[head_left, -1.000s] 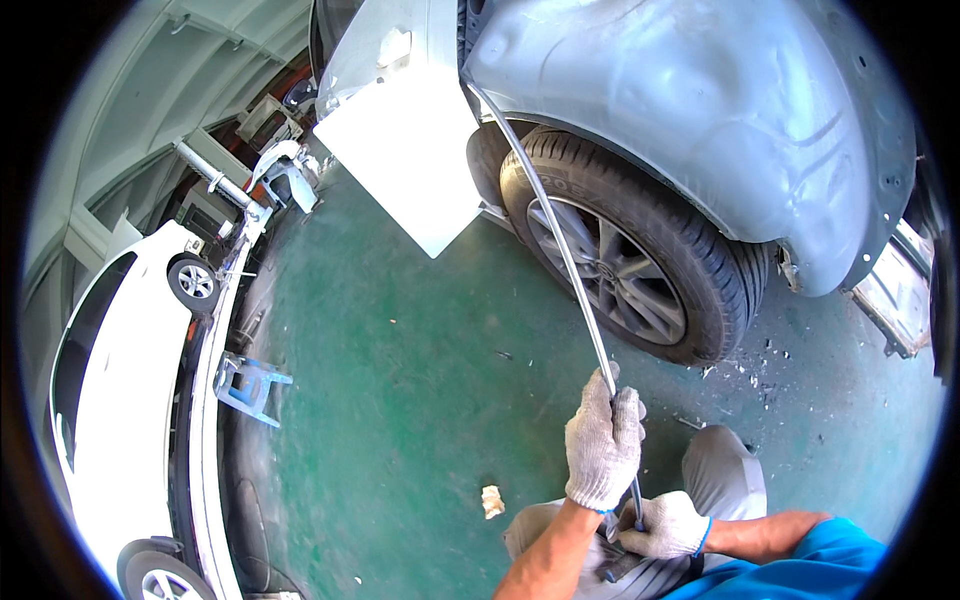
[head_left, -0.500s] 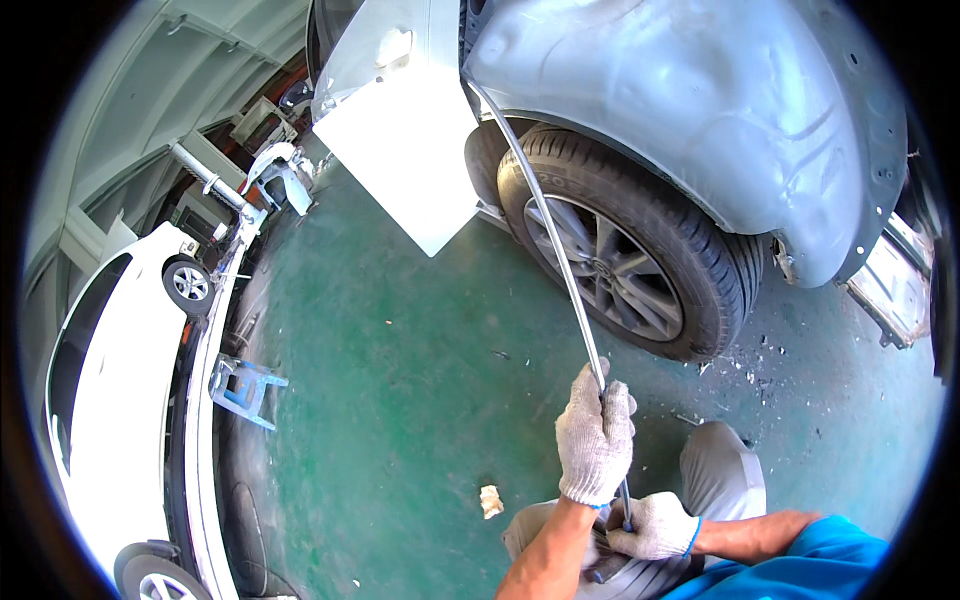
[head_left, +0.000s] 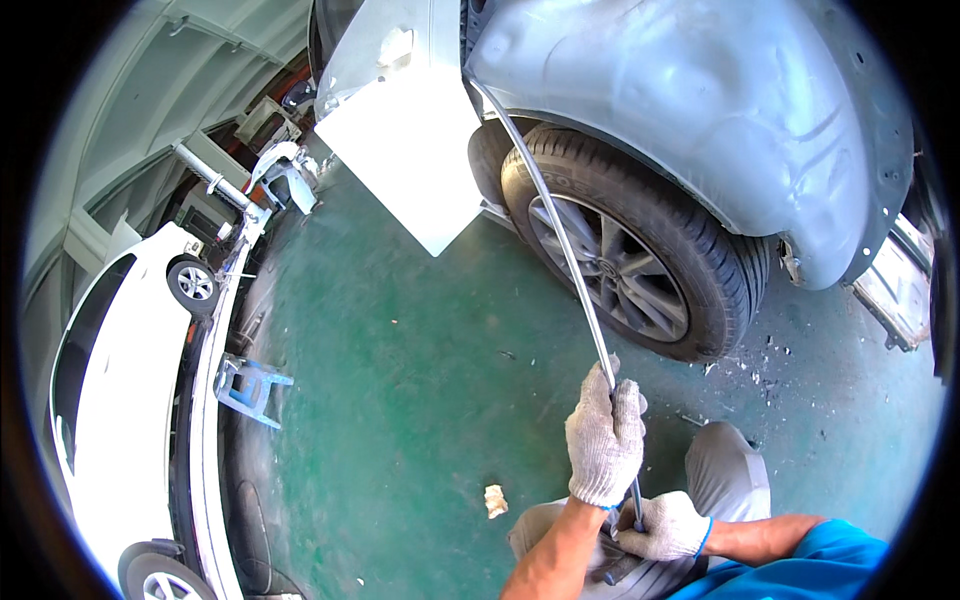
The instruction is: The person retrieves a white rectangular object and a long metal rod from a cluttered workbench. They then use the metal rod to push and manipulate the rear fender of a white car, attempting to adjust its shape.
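A long, slightly curved metal pry rod [head_left: 562,235] slants from the wheel arch edge beside the car door down to my lap. My left hand [head_left: 605,445], in a white knitted glove, is closed round its lower part. Close to the rod's bottom end, my right hand [head_left: 668,527], gloved alike, is closed on it too. The rod's upper tip meets the front edge of the dented, silver-blue rear fender [head_left: 690,90] and is partly hidden there. Behind the rod stands the car's wheel [head_left: 620,265]. A dark object [head_left: 622,572] below my right hand is hard to make out.
A white sheet or panel [head_left: 410,160] hangs against the car door [head_left: 440,35]. At left are a white car [head_left: 130,370] and a blue stool [head_left: 250,390]. Debris [head_left: 765,370] and a crumpled scrap [head_left: 495,501] lie on the green floor [head_left: 380,400].
The whole view has shifted slightly. Both hands sit a touch further right, still gripping the rod; its upper end stays at the fender edge.
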Demonstrator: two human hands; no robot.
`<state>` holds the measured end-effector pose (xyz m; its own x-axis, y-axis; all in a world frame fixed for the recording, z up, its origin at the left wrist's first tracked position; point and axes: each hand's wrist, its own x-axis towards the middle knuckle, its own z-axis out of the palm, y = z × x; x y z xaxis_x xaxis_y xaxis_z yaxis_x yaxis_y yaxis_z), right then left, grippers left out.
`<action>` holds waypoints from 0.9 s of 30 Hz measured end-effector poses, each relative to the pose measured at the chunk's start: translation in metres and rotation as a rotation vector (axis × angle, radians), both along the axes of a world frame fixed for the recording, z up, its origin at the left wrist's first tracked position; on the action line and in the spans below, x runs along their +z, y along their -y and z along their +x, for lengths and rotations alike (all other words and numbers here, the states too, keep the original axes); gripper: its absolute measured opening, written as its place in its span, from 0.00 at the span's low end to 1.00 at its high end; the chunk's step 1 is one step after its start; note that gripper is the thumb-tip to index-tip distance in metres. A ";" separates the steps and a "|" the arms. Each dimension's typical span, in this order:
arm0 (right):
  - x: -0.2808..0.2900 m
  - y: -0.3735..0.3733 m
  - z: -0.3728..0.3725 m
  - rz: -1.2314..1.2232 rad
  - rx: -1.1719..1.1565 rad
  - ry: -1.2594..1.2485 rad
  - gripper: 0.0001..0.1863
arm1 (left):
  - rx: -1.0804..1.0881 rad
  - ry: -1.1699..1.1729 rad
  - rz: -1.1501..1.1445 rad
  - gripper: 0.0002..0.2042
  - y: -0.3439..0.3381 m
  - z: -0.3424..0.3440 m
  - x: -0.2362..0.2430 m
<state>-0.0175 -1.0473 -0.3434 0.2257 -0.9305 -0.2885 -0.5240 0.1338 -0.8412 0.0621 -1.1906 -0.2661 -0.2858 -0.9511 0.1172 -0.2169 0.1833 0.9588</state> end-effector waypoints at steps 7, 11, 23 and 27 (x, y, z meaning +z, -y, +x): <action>-0.011 0.004 -0.004 -0.062 0.101 0.168 0.15 | 0.082 -0.019 -0.128 0.16 -0.002 -0.007 -0.012; -0.013 0.008 -0.004 -0.094 0.088 0.061 0.16 | 0.083 -0.025 -0.115 0.16 0.003 -0.005 -0.020; 0.002 -0.009 -0.007 -0.122 -0.006 0.008 0.15 | 0.082 -0.035 -0.119 0.16 -0.007 -0.013 -0.007; -0.001 -0.010 -0.009 -0.112 0.014 0.042 0.15 | 0.095 -0.005 -0.163 0.16 -0.009 -0.015 -0.003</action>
